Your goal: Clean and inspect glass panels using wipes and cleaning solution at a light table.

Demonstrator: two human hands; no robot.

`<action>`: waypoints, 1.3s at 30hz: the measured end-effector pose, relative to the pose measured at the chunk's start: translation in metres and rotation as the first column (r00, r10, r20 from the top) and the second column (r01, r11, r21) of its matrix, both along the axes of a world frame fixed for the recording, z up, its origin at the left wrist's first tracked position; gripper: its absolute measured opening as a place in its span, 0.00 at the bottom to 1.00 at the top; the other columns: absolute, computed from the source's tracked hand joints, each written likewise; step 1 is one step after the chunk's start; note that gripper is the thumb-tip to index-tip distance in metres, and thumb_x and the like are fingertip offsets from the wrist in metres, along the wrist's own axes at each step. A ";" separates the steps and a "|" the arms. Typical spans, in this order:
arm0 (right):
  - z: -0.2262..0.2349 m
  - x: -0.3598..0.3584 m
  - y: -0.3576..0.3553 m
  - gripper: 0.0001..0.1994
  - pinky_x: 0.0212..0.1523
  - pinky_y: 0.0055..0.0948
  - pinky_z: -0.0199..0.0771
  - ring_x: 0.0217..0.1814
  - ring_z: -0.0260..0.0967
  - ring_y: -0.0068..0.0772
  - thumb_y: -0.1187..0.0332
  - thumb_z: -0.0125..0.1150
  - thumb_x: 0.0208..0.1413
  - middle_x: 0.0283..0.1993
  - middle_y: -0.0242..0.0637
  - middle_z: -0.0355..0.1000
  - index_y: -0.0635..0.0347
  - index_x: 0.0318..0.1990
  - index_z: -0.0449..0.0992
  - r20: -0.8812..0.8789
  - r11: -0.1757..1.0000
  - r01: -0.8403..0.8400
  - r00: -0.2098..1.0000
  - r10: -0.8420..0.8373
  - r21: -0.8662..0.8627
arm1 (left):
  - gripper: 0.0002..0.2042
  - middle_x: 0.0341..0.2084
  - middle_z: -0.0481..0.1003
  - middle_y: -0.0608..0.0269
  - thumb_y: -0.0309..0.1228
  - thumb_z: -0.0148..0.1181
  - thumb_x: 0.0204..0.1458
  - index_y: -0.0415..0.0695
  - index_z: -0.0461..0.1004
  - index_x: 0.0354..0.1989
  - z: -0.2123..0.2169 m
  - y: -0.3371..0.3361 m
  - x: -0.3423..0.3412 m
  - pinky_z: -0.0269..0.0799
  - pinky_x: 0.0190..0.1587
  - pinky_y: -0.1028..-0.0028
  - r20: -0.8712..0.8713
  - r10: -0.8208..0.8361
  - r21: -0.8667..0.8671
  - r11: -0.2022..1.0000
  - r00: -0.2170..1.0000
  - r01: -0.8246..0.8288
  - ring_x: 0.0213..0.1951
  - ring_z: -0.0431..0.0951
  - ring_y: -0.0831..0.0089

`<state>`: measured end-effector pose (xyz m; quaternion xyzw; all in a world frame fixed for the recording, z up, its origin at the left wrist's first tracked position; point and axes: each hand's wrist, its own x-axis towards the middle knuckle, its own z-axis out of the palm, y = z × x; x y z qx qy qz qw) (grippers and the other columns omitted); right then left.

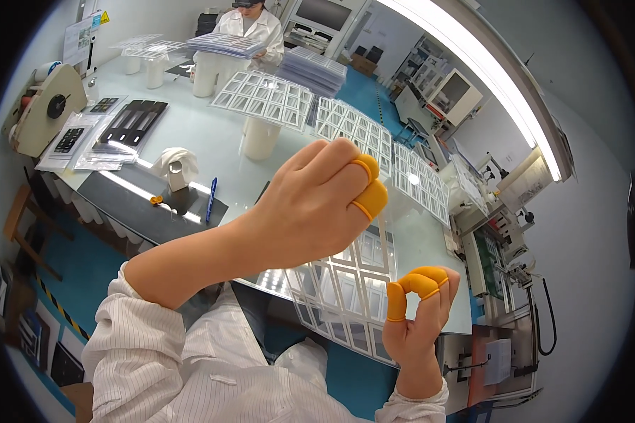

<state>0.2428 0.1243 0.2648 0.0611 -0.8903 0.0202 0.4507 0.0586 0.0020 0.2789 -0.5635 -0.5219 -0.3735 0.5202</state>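
1. Nearest: the left grip [310, 201], a bare hand, reaches across the middle, its covered fingertips drawn together. I cannot tell whether they pinch anything.
2. Below and right of it is the right grip [416, 317], thumb and fingers curled into a ring. Whether its tips hold anything is also unclear. Both wear yellow finger covers [373, 202].
3. The clear sheet with a white grid [356, 328] lies below the left grip and just left of the right grip, slanting across the table's near edge. If it is poorly supported there, it could slip, bend or snag on that edge.
4. The left forearm [197, 264] crosses low over the near side; a careless sweep might knock the blue pen [212, 199], left of the left grip.
5. Further left of that grip are a white cloth [175, 163] and loose yellow finger covers on a dark mat.
6. Just beyond the left grip, a gridded tray [264, 99] sits on a white cup [259, 139]. A bump from the knuckles could tip it. More gridded trays [353, 130] stand to its right, hemming in the far side.
7. Farther beyond are a stack of clear sheets [310, 70] and a co-worker [250, 28] in a white coat, across the table [212, 127].
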 end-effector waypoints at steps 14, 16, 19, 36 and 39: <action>-0.006 -0.019 0.039 0.07 0.39 0.28 0.55 0.34 0.55 0.30 0.73 0.55 0.54 0.31 0.37 0.60 0.64 0.33 0.64 -0.060 0.919 -0.028 0.998 0.004 -0.393 | 0.08 0.25 0.64 0.59 0.22 0.57 0.44 0.39 0.62 0.27 -0.042 0.010 0.025 0.58 0.29 0.75 0.734 -0.599 0.257 0.682 0.321 0.685 0.25 0.62 0.69; -0.005 -0.026 0.038 0.05 0.38 0.13 0.54 0.33 0.54 0.14 0.70 0.49 0.60 0.31 0.26 0.60 0.61 0.34 0.67 -0.134 0.586 -0.234 0.968 0.210 -0.776 | 0.08 0.18 0.63 0.62 0.24 0.57 0.47 0.40 0.64 0.22 -0.029 0.003 0.020 0.55 0.24 0.76 0.817 -0.531 0.204 0.631 0.225 0.748 0.19 0.59 0.74; 0.001 -0.032 0.062 0.05 0.39 0.13 0.55 0.33 0.55 0.14 0.70 0.49 0.60 0.33 0.25 0.62 0.61 0.36 0.68 -0.158 0.665 -0.189 0.982 0.107 -0.722 | 0.11 0.12 0.61 0.64 0.26 0.59 0.48 0.40 0.66 0.17 -0.033 -0.004 0.021 0.53 0.19 0.76 0.891 -0.272 -0.055 0.730 0.364 0.681 0.15 0.57 0.74; 0.170 -0.028 0.106 0.10 0.49 0.22 0.61 0.36 0.61 0.21 0.71 0.49 0.55 0.33 0.31 0.65 0.66 0.42 0.70 -0.726 0.654 -0.518 0.684 -0.071 -0.551 | 0.31 0.09 0.58 0.68 0.64 0.40 0.50 0.45 0.64 0.15 -0.477 -0.311 -0.054 0.51 0.13 0.76 -0.215 0.584 0.470 0.765 -0.783 0.441 0.10 0.55 0.75; 0.185 -0.033 0.089 0.11 0.51 0.22 0.61 0.37 0.62 0.20 0.71 0.50 0.54 0.34 0.32 0.66 0.67 0.44 0.69 -0.773 0.668 -0.543 0.629 -0.079 -0.509 | 0.29 0.10 0.60 0.67 0.62 0.41 0.50 0.45 0.65 0.17 -0.530 -0.335 -0.082 0.53 0.14 0.75 -0.125 0.668 0.450 0.697 -0.734 0.558 0.11 0.57 0.74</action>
